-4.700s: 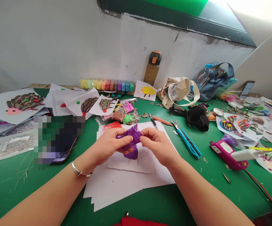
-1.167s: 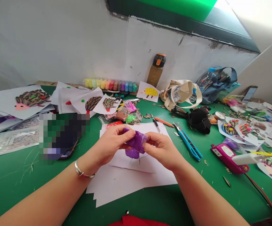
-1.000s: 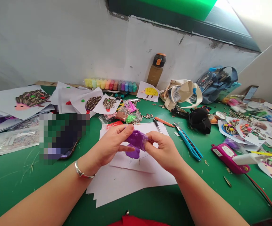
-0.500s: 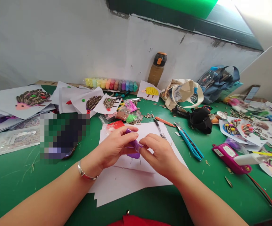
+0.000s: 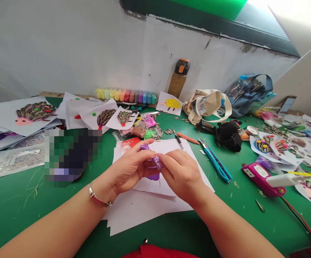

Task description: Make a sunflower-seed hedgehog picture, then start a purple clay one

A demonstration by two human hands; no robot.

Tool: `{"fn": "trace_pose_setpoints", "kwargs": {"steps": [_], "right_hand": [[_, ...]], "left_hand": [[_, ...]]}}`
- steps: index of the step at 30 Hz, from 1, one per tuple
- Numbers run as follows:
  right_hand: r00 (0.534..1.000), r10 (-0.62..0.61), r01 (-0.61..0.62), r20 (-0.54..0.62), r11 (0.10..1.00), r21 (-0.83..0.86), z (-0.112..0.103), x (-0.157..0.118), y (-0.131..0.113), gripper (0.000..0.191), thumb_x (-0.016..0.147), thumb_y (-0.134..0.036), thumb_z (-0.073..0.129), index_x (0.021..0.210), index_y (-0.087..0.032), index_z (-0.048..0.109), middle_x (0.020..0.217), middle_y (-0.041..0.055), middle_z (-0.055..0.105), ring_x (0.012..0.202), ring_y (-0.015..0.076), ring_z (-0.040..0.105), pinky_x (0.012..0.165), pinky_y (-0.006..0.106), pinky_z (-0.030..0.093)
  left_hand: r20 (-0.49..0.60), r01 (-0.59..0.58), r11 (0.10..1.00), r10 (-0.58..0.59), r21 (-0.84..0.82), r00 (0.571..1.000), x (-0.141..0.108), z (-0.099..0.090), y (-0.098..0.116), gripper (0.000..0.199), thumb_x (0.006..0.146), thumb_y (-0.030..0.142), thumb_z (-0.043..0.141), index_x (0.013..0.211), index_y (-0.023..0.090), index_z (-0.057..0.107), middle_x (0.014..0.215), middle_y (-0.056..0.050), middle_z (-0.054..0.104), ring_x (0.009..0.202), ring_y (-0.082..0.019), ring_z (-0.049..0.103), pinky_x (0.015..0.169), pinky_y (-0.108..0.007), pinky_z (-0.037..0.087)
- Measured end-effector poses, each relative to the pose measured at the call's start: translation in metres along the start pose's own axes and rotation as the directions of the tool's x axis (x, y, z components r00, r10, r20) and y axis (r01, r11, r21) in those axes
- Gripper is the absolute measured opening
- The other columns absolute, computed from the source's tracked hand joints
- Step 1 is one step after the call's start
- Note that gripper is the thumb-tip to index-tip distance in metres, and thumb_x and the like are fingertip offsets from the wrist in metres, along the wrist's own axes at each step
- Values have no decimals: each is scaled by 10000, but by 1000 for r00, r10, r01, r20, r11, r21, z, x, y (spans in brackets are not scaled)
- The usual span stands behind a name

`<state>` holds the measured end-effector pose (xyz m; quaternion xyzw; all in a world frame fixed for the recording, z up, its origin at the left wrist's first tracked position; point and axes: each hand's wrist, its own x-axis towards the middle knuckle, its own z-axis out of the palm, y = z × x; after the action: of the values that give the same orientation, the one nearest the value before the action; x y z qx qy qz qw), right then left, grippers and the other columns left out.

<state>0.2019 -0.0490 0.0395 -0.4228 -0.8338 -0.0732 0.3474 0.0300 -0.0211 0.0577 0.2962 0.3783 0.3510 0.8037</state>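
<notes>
A small purple packet (image 5: 157, 162) with a crinkled clear wrapper is held between both hands above white paper (image 5: 142, 211). My left hand (image 5: 130, 166) has its fingers closed around the packet's left part. The fingers of my right hand (image 5: 181, 173) pinch its near right end. Just below the hands, a purple shape (image 5: 153, 177) shows on the top sheet, partly hidden by the fingers.
Right of the paper lie a blue cutter (image 5: 216, 163), an orange stick (image 5: 188, 138) and a pen (image 5: 181, 142). Farther right is a magenta glue gun (image 5: 263, 179). Behind are colored clay packets (image 5: 125, 96), a bottle (image 5: 178, 79) and seed pictures (image 5: 36, 114).
My right hand has turned slightly and closed more over the packet's end. The packet's wrapper looks more crumpled, and my left fingers have shifted a little on it.
</notes>
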Motion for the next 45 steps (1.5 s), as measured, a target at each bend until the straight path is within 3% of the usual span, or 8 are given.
{"fn": "trace_pose_setpoints", "kwargs": {"steps": [6, 13, 20, 24, 27, 33, 38, 45], "right_hand": [[997, 39, -43, -66, 998, -49, -1, 0, 1, 195, 911, -92, 516, 812, -181, 658, 701, 59, 645, 674, 175, 563, 639, 314, 435], [982, 70, -66, -178, 997, 29, -1, -1, 4, 147, 892, -71, 557, 835, -178, 641, 743, 57, 664, 718, 181, 609, 676, 320, 467], [939, 335, -284, -76, 881, 377, -8, 0, 6, 61, 892, -133, 596, 885, -178, 637, 745, 10, 610, 650, 122, 540, 612, 267, 464], [955, 297, -246, -24, 830, 500, -11, -1, 2, 149, 886, -117, 583, 987, -180, 675, 845, 27, 644, 700, 118, 576, 666, 266, 488], [939, 329, -328, 100, 771, 546, -8, -1, -1, 264, 884, -132, 581, 1120, -191, 681, 934, 40, 656, 696, 111, 582, 656, 267, 488], [795, 498, -581, 346, 462, 670, -2, 0, -5, 352, 871, -208, 602, 1207, -281, 676, 972, 16, 606, 686, 106, 536, 661, 276, 478], [659, 477, -716, 581, 160, 680, -3, 2, -3, 464, 879, -299, 625, 1334, -380, 588, 954, -1, 543, 713, 110, 498, 652, 268, 446], [645, 441, -634, 625, -149, 759, 1, 2, -4, 388, 876, -356, 668, 1261, -317, 639, 1086, 32, 632, 897, 157, 582, 766, 293, 467]], "left_hand": [[-10, -35, 999, 35, -31, 999, 0, 3, 1, 647, 807, 40, 604, 1391, 246, 417, 801, 3, 696, 686, -130, 652, 718, -326, 578], [2, -18, 1000, 18, 9, 1000, -2, 3, 3, 590, 839, 94, 645, 1371, 240, 434, 795, -21, 696, 692, -179, 702, 651, -330, 588], [-77, -65, 997, 63, -33, 995, 4, -4, 5, 367, 897, 138, 628, 1249, 182, 534, 940, -84, 726, 825, -189, 725, 803, -384, 614], [-114, -127, 991, 122, -36, 986, 6, -7, 7, 398, 895, 110, 626, 1272, 185, 527, 990, -93, 731, 855, -182, 731, 841, -358, 608], [-113, -157, 987, 152, -36, 982, 5, -7, 6, 429, 891, 116, 638, 1295, 197, 519, 1013, -90, 731, 889, -184, 727, 864, -361, 601], [-76, -234, 972, 233, 6, 969, 4, -5, 3, 474, 857, 154, 697, 1294, 253, 541, 1041, -55, 728, 894, -165, 711, 874, -334, 584], [-51, -292, 956, 293, 26, 955, 5, -5, -1, 503, 832, 152, 725, 1286, 277, 548, 1092, -30, 719, 990, -158, 684, 979, -339, 525], [-30, -331, 932, 339, 148, 940, 5, -3, -7, 497, 836, 224, 735, 1285, 311, 541, 1208, -28, 688, 1082, -187, 643, 919, -314, 520]]}}
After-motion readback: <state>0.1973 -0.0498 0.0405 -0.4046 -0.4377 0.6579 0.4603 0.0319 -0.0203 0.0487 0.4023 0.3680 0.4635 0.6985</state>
